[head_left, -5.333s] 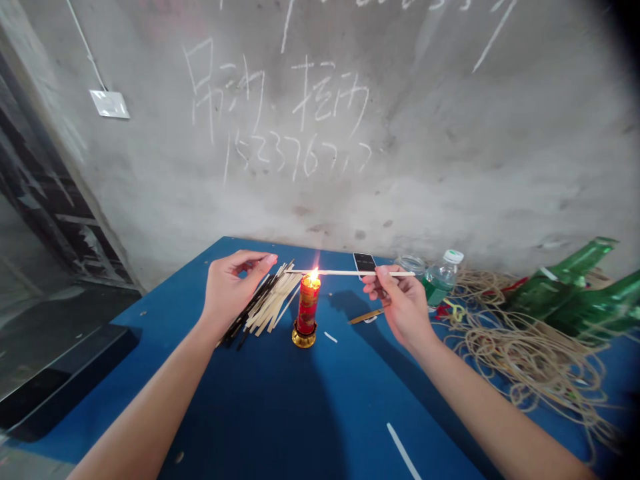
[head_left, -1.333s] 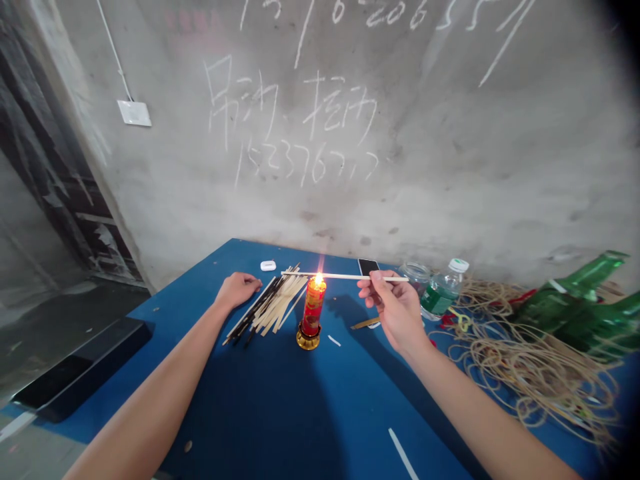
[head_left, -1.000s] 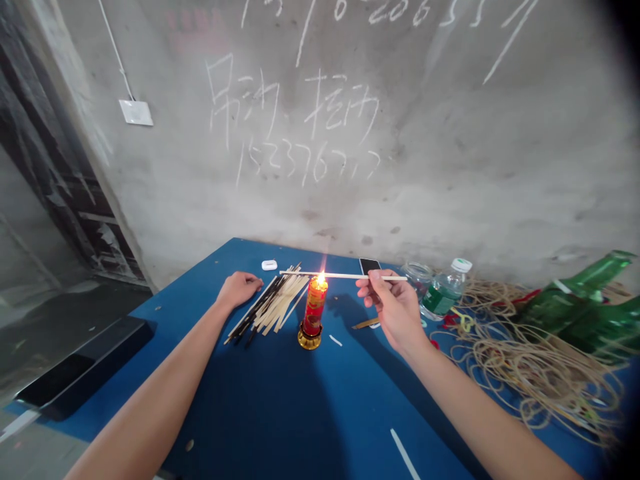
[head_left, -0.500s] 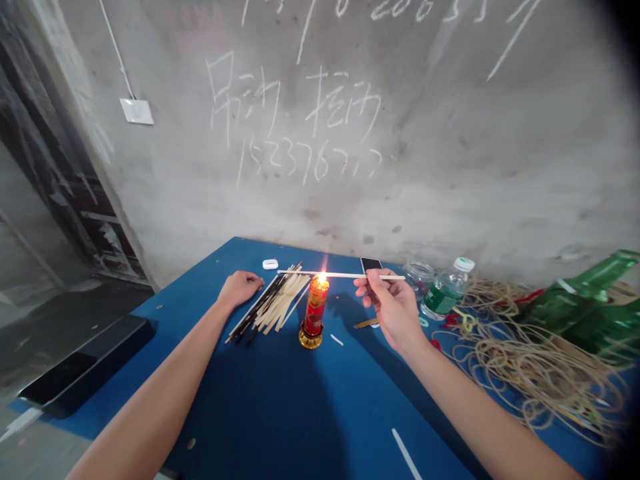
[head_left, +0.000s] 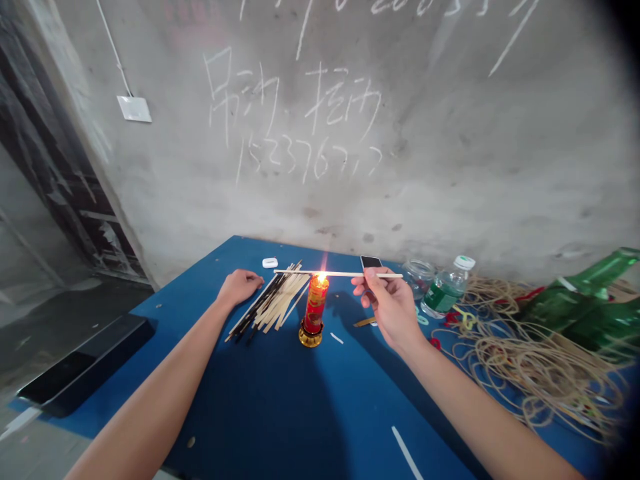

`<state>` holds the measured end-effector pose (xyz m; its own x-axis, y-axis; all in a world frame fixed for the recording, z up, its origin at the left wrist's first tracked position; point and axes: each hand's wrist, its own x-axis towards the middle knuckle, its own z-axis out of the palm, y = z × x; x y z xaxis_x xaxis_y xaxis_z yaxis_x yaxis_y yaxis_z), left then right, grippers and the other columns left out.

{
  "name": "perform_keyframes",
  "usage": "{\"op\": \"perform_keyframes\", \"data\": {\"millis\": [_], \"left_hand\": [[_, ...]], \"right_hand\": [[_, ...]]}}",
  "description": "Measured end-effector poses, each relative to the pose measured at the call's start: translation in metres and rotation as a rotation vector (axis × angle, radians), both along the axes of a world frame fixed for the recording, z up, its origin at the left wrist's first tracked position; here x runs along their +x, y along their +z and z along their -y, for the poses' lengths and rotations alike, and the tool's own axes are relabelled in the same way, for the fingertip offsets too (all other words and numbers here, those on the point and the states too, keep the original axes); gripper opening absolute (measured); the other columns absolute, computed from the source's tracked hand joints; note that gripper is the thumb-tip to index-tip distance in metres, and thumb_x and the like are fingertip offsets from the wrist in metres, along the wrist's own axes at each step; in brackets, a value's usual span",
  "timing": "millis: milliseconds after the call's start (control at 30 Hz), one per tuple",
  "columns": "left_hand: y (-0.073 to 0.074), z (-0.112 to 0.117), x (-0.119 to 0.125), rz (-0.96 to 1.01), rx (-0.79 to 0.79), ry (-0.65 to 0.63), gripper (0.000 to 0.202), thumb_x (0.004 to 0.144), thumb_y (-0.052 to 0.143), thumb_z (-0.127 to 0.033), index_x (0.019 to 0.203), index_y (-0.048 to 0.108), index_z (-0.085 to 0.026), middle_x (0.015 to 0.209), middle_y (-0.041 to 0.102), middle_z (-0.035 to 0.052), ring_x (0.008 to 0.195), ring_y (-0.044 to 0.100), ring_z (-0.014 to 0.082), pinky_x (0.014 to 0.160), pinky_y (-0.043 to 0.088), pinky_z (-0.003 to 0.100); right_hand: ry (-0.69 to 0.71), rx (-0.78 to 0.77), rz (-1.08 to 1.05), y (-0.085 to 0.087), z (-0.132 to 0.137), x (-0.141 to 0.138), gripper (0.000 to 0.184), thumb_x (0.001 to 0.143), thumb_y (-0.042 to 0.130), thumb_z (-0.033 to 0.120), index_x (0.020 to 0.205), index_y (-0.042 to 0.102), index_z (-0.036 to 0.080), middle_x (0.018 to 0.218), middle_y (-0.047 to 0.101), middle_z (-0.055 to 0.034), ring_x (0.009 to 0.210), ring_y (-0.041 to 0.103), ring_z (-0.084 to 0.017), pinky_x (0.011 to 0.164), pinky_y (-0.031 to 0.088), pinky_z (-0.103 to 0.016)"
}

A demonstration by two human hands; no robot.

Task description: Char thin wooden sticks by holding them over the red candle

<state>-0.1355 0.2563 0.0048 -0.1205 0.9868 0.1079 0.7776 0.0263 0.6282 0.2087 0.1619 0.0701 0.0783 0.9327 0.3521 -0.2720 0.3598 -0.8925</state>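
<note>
Heat is threatening to ignite the pale wooden stick (head_left: 345, 274) the right hand (head_left: 395, 307) is pinching above the lit red cylindrical candle (head_left: 315, 308); left of it, the left hand (head_left: 239, 288) is resting, grip hidden.

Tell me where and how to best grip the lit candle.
Probably low, around the gold base, coming from the near side. The red candle stands upright, with the flame at its top, where the stick crosses, and loose sticks lie to its left.
</note>
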Motion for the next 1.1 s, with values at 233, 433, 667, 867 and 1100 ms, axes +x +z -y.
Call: {"op": "perform_keyframes", "data": {"millis": [233, 433, 667, 867, 1100], "left_hand": [[-0.0032, -0.0038, -0.0016, -0.011, -0.01, 0.004, 0.028, 0.084, 0.061, -0.045, 0.08, 0.081, -0.025, 0.086, 0.08, 0.0021, 0.085, 0.071, 0.0223, 0.071, 0.044, 0.027], [-0.0029, -0.0026, -0.0007, -0.019, -0.008, 0.004, 0.029, 0.085, 0.06, -0.045, 0.079, 0.081, -0.024, 0.084, 0.079, 0.0027, 0.081, 0.07, 0.0219, 0.069, 0.043, 0.028], [-0.0024, -0.0015, 0.0003, -0.006, -0.004, 0.017, 0.029, 0.084, 0.062, -0.044, 0.079, 0.081, -0.024, 0.085, 0.079, 0.0042, 0.082, 0.07, 0.0226, 0.069, 0.043, 0.028], [-0.0034, -0.0027, 0.0004, -0.004, 0.002, 0.016, 0.028, 0.084, 0.063, -0.044, 0.078, 0.082, -0.024, 0.086, 0.079, 0.0046, 0.084, 0.07, 0.0233, 0.07, 0.044, 0.028], [-0.0044, -0.005, 0.0, -0.008, -0.002, 0.01, 0.027, 0.084, 0.063, -0.044, 0.078, 0.081, -0.024, 0.086, 0.08, 0.0044, 0.085, 0.07, 0.0239, 0.071, 0.044, 0.029]], "right_hand": [[0.004, -0.002, -0.004, 0.0021, 0.0001, -0.0018, 0.03, 0.083, 0.081, 0.046, 0.086, 0.068, 0.019, 0.082, 0.075, -0.0057, 0.061, 0.062, -0.013, 0.047, 0.044, -0.024], [0.014, -0.001, -0.026, 0.0001, 0.0006, -0.0039, 0.031, 0.083, 0.081, 0.047, 0.088, 0.068, 0.019, 0.083, 0.076, -0.0055, 0.062, 0.063, -0.013, 0.046, 0.044, -0.023], [0.013, 0.001, -0.022, 0.0018, 0.0002, -0.0052, 0.031, 0.083, 0.081, 0.046, 0.088, 0.067, 0.019, 0.083, 0.076, -0.0059, 0.061, 0.063, -0.013, 0.046, 0.043, -0.023], [0.01, 0.013, -0.016, 0.0002, -0.0019, -0.0075, 0.03, 0.083, 0.081, 0.046, 0.088, 0.069, 0.019, 0.082, 0.076, -0.0059, 0.063, 0.064, -0.013, 0.046, 0.043, -0.023], [0.018, 0.011, -0.013, -0.0003, -0.002, -0.0095, 0.029, 0.084, 0.081, 0.044, 0.086, 0.069, 0.018, 0.083, 0.075, -0.0065, 0.063, 0.063, -0.013, 0.045, 0.043, -0.023]]}}
